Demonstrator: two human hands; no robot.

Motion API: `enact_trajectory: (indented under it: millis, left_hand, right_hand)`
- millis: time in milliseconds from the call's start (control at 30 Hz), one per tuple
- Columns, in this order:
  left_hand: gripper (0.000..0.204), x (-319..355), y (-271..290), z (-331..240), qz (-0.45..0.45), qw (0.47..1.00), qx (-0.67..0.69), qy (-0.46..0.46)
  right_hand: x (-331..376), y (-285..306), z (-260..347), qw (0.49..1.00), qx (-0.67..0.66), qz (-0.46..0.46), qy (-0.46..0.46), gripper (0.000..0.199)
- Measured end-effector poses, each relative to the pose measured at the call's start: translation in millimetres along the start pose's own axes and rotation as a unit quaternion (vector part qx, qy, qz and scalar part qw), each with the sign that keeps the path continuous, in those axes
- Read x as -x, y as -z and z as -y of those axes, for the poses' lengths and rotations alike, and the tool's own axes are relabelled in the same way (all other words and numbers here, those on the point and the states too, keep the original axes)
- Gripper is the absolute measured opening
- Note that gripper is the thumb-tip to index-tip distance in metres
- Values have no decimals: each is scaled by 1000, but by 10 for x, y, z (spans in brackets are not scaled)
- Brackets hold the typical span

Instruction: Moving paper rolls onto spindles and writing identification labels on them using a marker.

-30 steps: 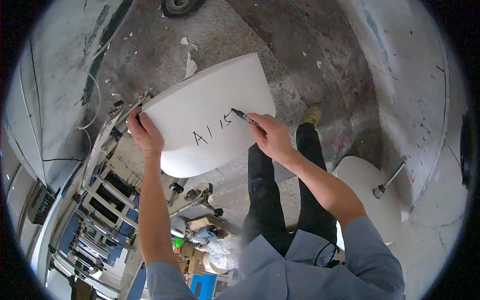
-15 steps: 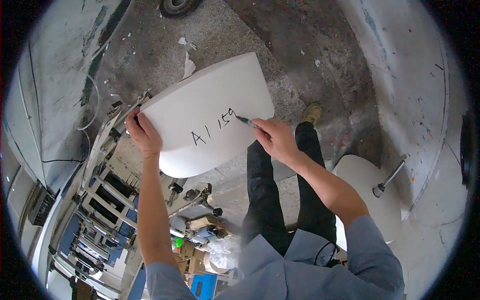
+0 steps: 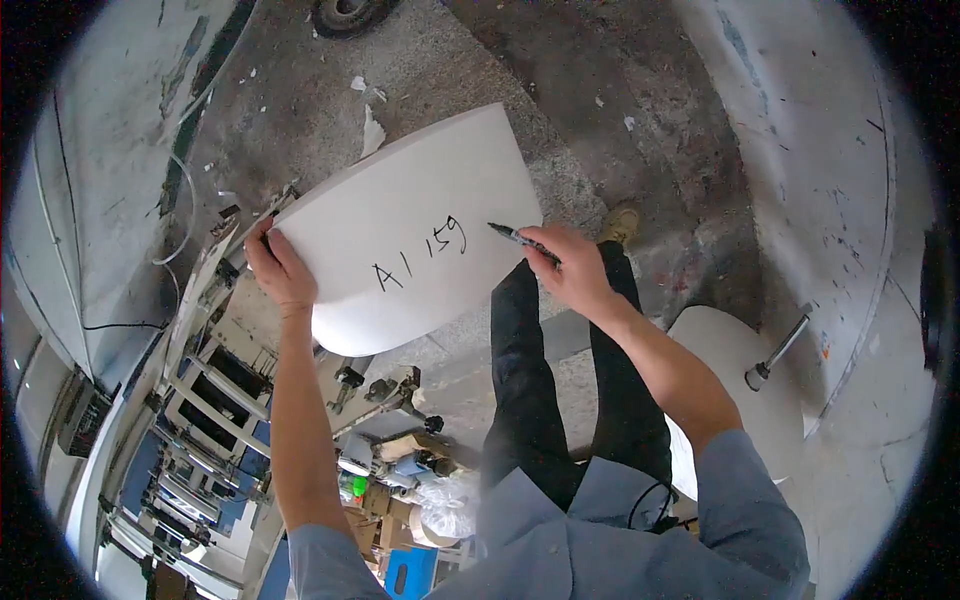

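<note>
A person in a grey-blue shirt and dark trousers is standing on a stained concrete floor [image 3: 300, 110], looking down at a large white curved panel [image 3: 420, 200] that is being held up in front of the body, well above the ground. The panel is filling the middle of the view, its rounded lower edge hanging over a grey metal frame rack [image 3: 215, 400] on the person's left. Black handwritten characters are sitting near the panel's centre.

The left hand [image 3: 280, 270] is clamping the panel's left edge, fingers wrapped around the rim and thumb lying on the face, bearing the panel's weight. The right hand [image 3: 570, 270] is pinching a black marker pen [image 3: 520, 238] between thumb and fingers, its tip pointing at the panel's right edge, just beside the last written character; whether the tip is touching the surface cannot be told.

To the person's right, a second white rounded piece [image 3: 740, 370] is lying on the floor beside the leg, with a metal-handled tool [image 3: 778, 350] resting across it. Below the panel, a clutter of cardboard, plastic wrap [image 3: 450, 500] and small fittings is piling up by the rack. A brown shoe [image 3: 622, 222] is showing just beyond the right hand, and a dark wheel [image 3: 345, 12] is peeking in at the top edge.
</note>
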State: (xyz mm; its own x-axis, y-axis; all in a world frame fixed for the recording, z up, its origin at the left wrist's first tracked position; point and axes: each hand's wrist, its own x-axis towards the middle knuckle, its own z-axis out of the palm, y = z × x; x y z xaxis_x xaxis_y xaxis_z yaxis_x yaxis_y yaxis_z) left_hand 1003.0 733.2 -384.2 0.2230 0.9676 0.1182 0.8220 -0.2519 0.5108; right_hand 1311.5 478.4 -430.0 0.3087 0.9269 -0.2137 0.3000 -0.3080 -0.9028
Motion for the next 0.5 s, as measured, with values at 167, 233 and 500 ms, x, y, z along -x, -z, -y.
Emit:
enact_trajectory:
  millis: [167,233,500]
  left_hand:
    - [33,18,15,-36,2,1000,-15,-7]
    - [34,20,17,-14,4,1000,1,-1]
    - [36,10,35,156,22,999,-18,18]
  right_hand:
    - [53,-56,21,998,-59,-24,12,21]
    - [11,-85,8,998,-61,-32,7,21]
    - [-139,-178,-50,997,-72,-18,-23,24]
